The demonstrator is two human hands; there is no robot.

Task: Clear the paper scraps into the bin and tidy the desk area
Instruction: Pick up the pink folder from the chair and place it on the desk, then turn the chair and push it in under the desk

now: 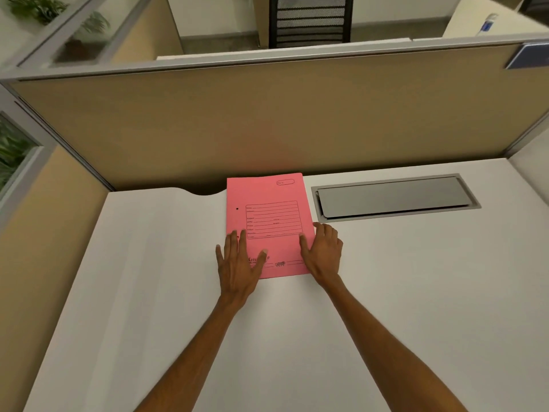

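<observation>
A pink file folder with a printed form box lies flat on the white desk, its far edge against the partition. My left hand rests flat on the folder's near left corner, fingers spread, thumb on the cover. My right hand lies flat at the folder's near right edge, fingers apart, thumb on the cover. Neither hand grips it. No paper scraps or bin show in this view.
A grey metal cable flap is set into the desk to the right of the folder. A tan partition walls the desk at the back and left. A black mesh chair stands beyond it. Plants sit at far left.
</observation>
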